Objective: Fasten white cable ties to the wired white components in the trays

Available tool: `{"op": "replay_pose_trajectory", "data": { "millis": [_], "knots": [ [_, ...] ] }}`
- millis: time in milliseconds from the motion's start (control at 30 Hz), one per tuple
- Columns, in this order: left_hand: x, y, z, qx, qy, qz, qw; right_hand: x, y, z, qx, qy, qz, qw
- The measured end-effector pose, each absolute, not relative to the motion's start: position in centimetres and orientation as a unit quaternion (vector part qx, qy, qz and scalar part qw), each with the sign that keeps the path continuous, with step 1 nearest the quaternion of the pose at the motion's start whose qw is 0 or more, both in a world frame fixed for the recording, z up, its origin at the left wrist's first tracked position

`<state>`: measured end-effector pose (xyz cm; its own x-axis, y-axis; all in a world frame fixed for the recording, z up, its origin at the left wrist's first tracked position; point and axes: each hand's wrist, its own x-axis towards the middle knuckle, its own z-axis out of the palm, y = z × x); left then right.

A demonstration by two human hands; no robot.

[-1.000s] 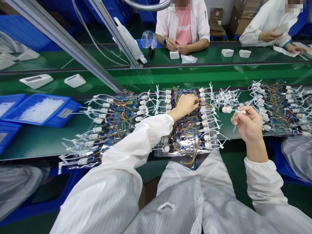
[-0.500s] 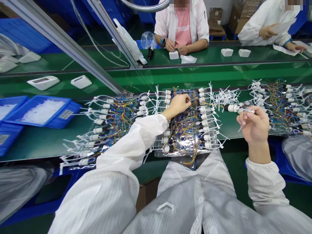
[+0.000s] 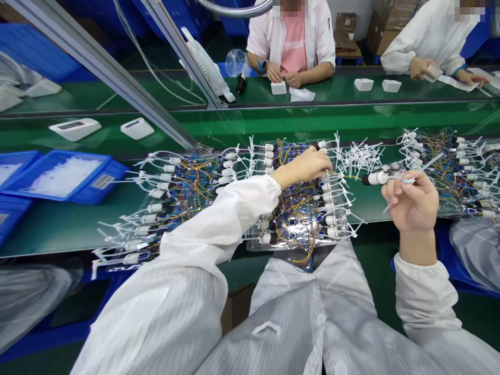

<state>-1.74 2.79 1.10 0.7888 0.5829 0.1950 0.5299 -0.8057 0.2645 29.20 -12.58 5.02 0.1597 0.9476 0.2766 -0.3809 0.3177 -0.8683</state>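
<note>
My left hand (image 3: pixel 314 165) reaches over the middle clear plastic tray (image 3: pixel 258 244), at its right-hand row of black-and-white cylindrical parts (image 3: pixel 328 197). Its fingers are closed together near the row's upper end; whatever lies between them is hidden. To the right of that tray, my right hand (image 3: pixel 416 203) is closed on another black-and-white cylindrical part (image 3: pixel 377 178), its black end pointing left. A white zip tie (image 3: pixel 432 164) sticks out past those fingers. Blue, yellow and red wires (image 3: pixel 297 195) tangle across the middle of the tray.
Loose white zip ties (image 3: pixel 361 159) lie in a pile beyond the tray. More wired parts sit at the left (image 3: pixel 191 182) and right (image 3: pixel 441 156). Blue bins (image 3: pixel 97 192) stand at far left. A metal post (image 3: pixel 117 78) slants nearby. Two people work across the line.
My left hand has moved right, from the wires in the tray's middle to the right-hand row. My right hand has shifted slightly right with its part, and the zip tie shows more plainly.
</note>
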Motion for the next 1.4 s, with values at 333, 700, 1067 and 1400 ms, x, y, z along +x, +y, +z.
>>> {"op": "replay_pose_trajectory", "data": {
  "millis": [333, 700, 1067, 1400],
  "knots": [
    [-3.9, 2.7, 1.0, 0.833, 0.405, 0.246, 0.286, 30.2, -13.6, 5.5, -0.341, -0.412, 0.471, 0.702],
    [-4.1, 1.7, 0.0, 0.744, 0.415, 0.28, 0.442, 30.1, -13.5, 5.5, -0.36, -0.41, 0.464, 0.698],
    [-4.4, -0.1, 0.9, 0.793, 0.407, 0.251, 0.377, 30.1, -13.4, 4.9, -0.356, -0.406, 0.476, 0.694],
    [-4.7, 0.1, 0.6, 0.751, 0.392, 0.309, 0.432, 30.5, -13.7, 5.2, -0.352, -0.404, 0.479, 0.695]
  ]
}}
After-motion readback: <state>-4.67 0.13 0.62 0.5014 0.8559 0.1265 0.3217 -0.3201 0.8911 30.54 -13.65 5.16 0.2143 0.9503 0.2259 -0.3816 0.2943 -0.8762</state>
